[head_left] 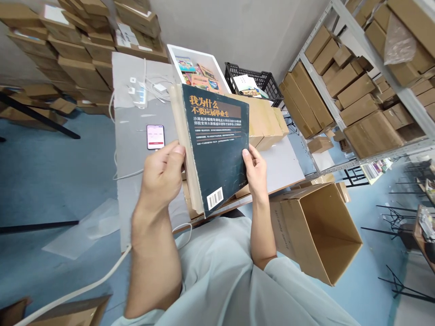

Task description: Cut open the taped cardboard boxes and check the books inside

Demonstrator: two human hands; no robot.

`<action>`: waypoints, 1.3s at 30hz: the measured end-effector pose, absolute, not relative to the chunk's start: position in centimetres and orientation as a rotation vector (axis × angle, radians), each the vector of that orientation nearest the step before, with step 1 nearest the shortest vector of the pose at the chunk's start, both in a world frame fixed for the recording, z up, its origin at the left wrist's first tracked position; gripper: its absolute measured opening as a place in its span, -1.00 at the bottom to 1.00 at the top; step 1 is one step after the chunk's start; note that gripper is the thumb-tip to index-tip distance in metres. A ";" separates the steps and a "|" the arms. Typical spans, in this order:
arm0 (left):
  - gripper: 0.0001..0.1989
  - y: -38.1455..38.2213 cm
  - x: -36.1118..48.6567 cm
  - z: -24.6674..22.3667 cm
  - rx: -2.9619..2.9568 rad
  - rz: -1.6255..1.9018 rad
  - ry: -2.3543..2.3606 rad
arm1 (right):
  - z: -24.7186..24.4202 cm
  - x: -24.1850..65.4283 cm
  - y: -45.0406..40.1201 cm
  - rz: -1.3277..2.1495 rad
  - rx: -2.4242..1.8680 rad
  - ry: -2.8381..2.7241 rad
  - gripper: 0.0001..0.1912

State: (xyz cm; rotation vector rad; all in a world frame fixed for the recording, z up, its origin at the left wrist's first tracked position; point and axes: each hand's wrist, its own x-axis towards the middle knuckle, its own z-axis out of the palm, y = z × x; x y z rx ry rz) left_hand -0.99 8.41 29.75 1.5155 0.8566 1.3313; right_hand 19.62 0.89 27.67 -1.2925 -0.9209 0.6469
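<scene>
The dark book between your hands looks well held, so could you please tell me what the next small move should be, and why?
Probably turn the dark book over: the side with the barcode faces the camera and the opposite cover is out of sight, while the left hand and right hand grip opposite edges, which should help keep the turn steady.

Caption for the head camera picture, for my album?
Two hands hold up a dark book above a grey table.

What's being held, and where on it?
A dark-covered book: left hand at its page-edge side, right hand at the opposite cover edge.
</scene>
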 end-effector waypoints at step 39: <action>-0.59 9.6 -0.7 29.2 1.704 1.377 1.205 | 28.5 15.6 0.8 0.558 -1.372 -1.357 -0.42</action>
